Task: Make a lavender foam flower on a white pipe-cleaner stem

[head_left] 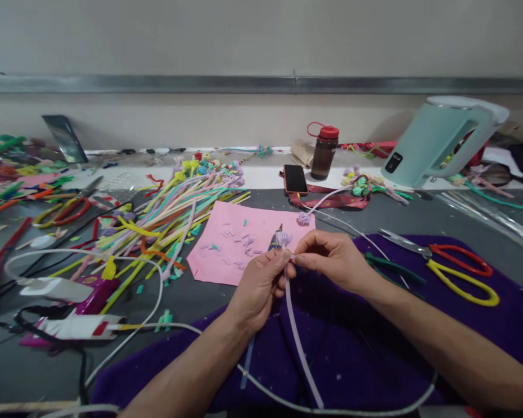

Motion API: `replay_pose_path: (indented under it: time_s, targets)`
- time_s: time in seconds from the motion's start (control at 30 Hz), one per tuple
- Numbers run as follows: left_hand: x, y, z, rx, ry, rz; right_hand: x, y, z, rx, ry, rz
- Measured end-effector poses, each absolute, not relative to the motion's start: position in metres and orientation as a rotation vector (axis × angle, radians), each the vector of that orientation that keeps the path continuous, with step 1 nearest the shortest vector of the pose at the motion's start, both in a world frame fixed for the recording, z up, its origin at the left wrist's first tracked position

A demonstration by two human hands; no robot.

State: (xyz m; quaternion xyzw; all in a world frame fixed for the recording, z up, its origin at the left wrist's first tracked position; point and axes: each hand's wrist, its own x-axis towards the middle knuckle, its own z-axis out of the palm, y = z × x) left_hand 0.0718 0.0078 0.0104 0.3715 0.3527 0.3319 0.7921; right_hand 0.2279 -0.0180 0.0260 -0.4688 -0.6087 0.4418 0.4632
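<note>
My left hand [261,281] pinches a pale lilac pipe-cleaner flower stem [297,337] just under its small bunched head [283,237]. The stem hangs down over a dark purple cloth [348,354]. My right hand [331,258] is closed at the same spot, thumb and forefinger pressed on a tiny pale bit [293,257] by the stem. Beyond my hands lies a pink sheet [209,235] strewn with short lilac clippings [246,242]. A dark pointed tip [279,230] shows behind the flower head; the rest of it is hidden.
Scissors with red and yellow handles [459,273] lie at right. A pile of coloured pipe-cleaner flowers [169,203] spreads at left, near a magenta tool [98,296] and white cables [161,290]. Behind stand a phone [295,180], a bottle [325,154] and a mint kettle [436,142].
</note>
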Motion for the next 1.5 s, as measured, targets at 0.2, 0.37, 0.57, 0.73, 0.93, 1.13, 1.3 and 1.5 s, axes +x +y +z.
replay_pose_path:
  time_s: [0.2, 0.37, 0.57, 0.73, 0.93, 1.13, 1.3, 1.5]
  targets:
    - [0.067, 0.005, 0.006, 0.874, 0.733, 0.662, 0.230, -0.014, 0.018, -1.096, -1.331, 1.426]
    - [0.067, 0.004, 0.005, 0.849, 0.708, 0.651, 0.228, -0.014, 0.013, -1.019, -1.216, 1.540]
    - [0.068, 0.005, 0.002, 0.833, 0.662, 0.653, 0.226, -0.012, 0.009, -0.949, -1.154, 1.593]
    - [0.067, 0.006, 0.004, 0.822, 0.673, 0.662, 0.224, -0.013, 0.012, -0.989, -1.191, 1.517]
    - [0.062, 0.006, 0.010, 0.888, 0.722, 0.667, 0.222, -0.018, 0.019, -1.041, -1.245, 1.431]
    - [0.061, 0.006, 0.008, 0.887, 0.697, 0.634, 0.223, -0.018, 0.022, -1.024, -1.293, 1.430]
    - [0.063, 0.003, 0.009, 0.905, 0.721, 0.688, 0.224, -0.018, 0.018, -1.007, -1.199, 1.522]
    - [0.065, 0.000, 0.011, 0.886, 0.731, 0.722, 0.224, -0.016, 0.015, -0.945, -1.074, 1.668]
